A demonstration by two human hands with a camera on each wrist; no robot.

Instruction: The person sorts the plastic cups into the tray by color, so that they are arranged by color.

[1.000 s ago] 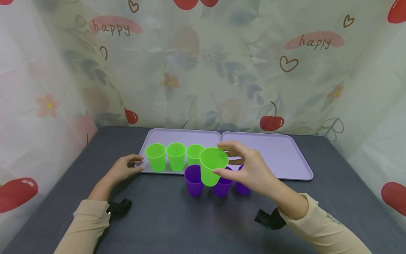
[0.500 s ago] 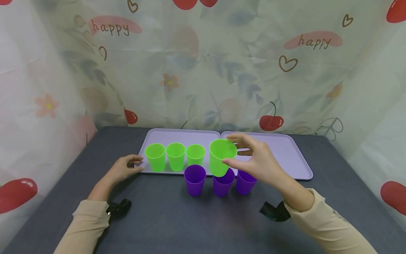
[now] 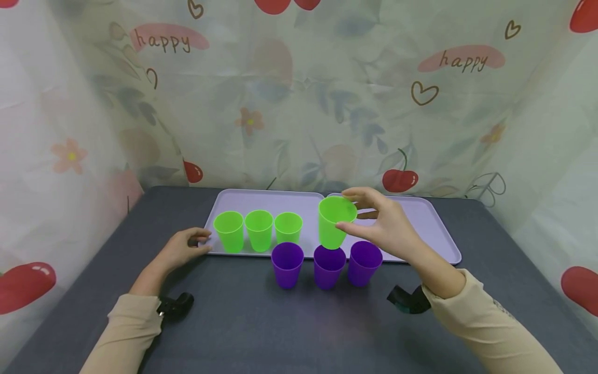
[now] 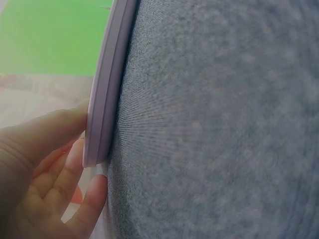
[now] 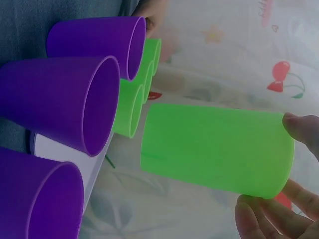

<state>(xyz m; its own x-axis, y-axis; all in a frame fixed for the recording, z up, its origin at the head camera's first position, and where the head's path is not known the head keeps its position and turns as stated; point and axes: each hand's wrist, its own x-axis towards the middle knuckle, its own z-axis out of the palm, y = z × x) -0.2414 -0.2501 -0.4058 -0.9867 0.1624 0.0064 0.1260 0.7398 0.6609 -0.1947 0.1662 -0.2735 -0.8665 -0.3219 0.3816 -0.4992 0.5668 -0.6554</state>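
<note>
My right hand grips a green plastic cup near its rim, thumb on one side and fingers on the other. The cup is upright and raised, overlapping the right end of the left tray in the head view. In the right wrist view the held cup appears sideways. My left hand holds the front left corner of the lilac left tray, thumb and fingers at its rim. Three green cups stand in a row on that tray.
Three purple cups stand upright in a row on the dark table, in front of the trays. A second lilac tray lies at the right, beside the first. A patterned curtain hangs behind the table.
My right hand has carried the green cup to the right and farther back, up from in front of the purple cups, which now show more fully. The left hand has stayed put.
</note>
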